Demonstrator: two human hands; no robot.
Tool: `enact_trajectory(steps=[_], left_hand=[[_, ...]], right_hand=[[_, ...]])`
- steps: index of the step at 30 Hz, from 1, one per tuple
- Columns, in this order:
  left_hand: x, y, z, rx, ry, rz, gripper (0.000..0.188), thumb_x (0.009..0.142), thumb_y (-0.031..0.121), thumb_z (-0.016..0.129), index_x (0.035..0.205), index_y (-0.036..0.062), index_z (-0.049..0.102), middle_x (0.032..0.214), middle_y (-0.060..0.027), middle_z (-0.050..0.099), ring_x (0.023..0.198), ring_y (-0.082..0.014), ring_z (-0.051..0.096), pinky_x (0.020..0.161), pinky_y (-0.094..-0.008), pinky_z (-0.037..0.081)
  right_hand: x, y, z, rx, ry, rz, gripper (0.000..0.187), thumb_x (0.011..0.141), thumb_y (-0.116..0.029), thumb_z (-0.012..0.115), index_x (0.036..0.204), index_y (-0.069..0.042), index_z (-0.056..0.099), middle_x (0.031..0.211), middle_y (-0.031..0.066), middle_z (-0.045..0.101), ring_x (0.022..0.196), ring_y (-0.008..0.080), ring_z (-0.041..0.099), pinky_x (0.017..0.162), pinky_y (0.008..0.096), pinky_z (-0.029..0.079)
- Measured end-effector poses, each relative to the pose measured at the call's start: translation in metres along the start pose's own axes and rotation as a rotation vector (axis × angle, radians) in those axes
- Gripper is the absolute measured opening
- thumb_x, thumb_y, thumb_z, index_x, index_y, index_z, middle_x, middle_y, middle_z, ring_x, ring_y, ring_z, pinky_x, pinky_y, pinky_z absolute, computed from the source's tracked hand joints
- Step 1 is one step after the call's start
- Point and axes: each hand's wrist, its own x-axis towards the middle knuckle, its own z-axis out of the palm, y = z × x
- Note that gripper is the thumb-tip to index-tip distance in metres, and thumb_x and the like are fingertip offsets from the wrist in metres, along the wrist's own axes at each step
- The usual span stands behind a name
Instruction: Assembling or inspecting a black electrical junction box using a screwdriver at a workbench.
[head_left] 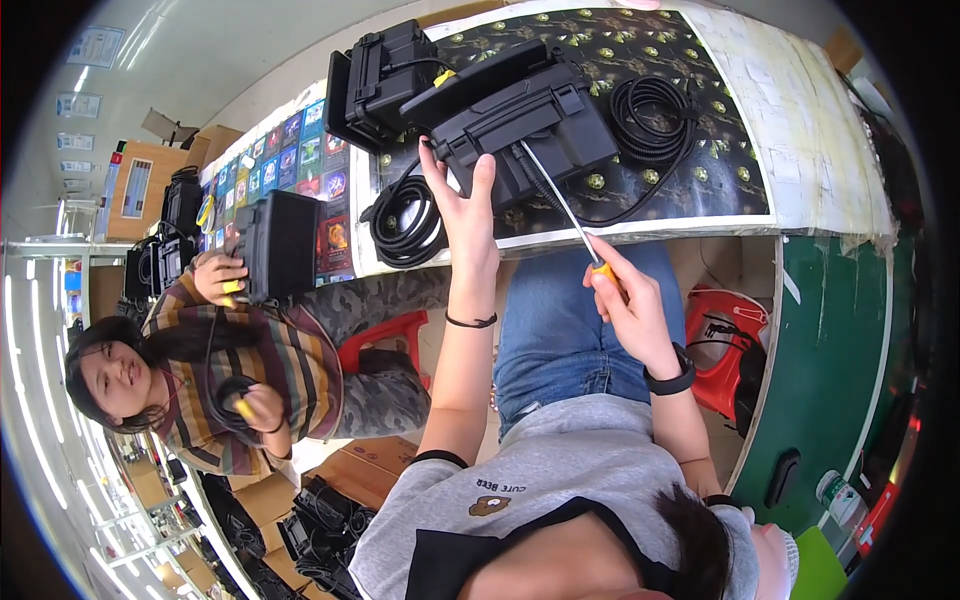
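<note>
A black plastic case (575,125) lies on the table before me, its lid (480,85) tilted up along the far side. My left hand (462,215) is at the case's near left corner, thumb and fingers spread; the fingertips appear to touch the case. My right hand (628,300) grips the yellow handle of a screwdriver (560,200). Its long metal shaft slants up to the case's front, where the tip meets the area beside a black cable fitting. Coiled black cables lie on either side, a left coil (392,250) and a right coil (620,110).
Another black case (385,65) stands behind to the left. At my left a co-worker (250,370) holds a black case (280,245) and a coiled cable. Red stools (715,365) stand below the table edge. Cartons (365,465) and black cases are on the floor behind.
</note>
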Motion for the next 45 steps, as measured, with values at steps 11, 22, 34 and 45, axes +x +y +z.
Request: enact_trajectory(steps=[11,22,34,45], left_hand=[[-0.003,-0.001,0.001,-0.002,0.006,0.045,0.088,0.093,0.016,0.071,0.159,0.013,0.014,0.158,-0.0199,0.02,0.147,-0.0246,0.019,0.116,-0.0346,0.023],[-0.017,0.005,0.004,0.099,0.001,0.089,0.088,0.093,0.011,0.069,0.159,0.0129,0.01,0.157,-0.016,0.023,0.137,-0.0228,0.038,0.112,-0.0329,0.032],[-0.01,0.001,0.004,0.04,0.016,0.047,0.087,0.093,0.011,0.069,0.159,0.0114,0.011,0.158,-0.0168,0.021,0.14,-0.0227,0.033,0.113,-0.0325,0.03],[-0.011,0.001,0.002,0.102,0.049,0.071,0.089,0.092,0.015,0.071,0.159,0.0134,0.012,0.154,-0.0182,0.022,0.137,-0.0244,0.035,0.112,-0.0334,0.031]], right_hand=[[0.002,0.014,0.003,1.108,-0.313,0.322,0.053,0.108,-0.026,0.043,0.156,-0.009,0.027,0.087,0.0048,0.049,0.054,0.0035,0.041,0.045,0.0177,0.038],[-0.01,0.01,-0.009,0.996,-0.316,0.326,0.055,0.107,-0.027,0.045,0.155,-0.007,0.029,0.082,0.0033,0.049,0.052,0.004,0.042,0.043,0.0187,0.038],[-0.009,0.013,0.023,0.143,-0.099,0.109,0.045,0.104,-0.012,0.049,0.149,-0.009,0.042,0.08,0.0041,0.059,0.061,0.0103,0.056,0.052,0.0241,0.045],[-0.007,0.001,0.028,-0.863,0.209,-0.325,0.052,0.094,-0.009,0.062,0.144,-0.01,0.047,0.086,0.0137,0.059,0.065,0.0289,0.064,0.057,0.0392,0.053]])
